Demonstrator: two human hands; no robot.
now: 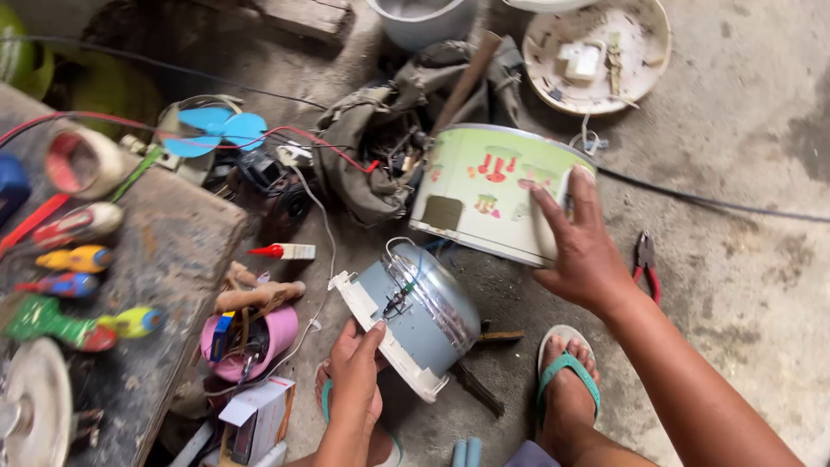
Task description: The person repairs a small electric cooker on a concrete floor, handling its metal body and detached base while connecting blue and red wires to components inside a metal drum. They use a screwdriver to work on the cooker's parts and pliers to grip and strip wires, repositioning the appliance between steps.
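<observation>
From the head view, your left hand (pixel 353 367) grips the white rim of the metal inner housing (pixel 424 316) — fingers curled over its edge, the housing tilted on its side on the concrete floor (pixel 743 259) between your feet. Your right hand (pixel 581 246) lies spread and flat against the pale green outer shell (pixel 484 190), which rests just beside the housing. Red pliers (pixel 645 259) lie near your right wrist. Screwdrivers (pixel 73 259) sit on the counter (pixel 173 251) — well apart.
</observation>
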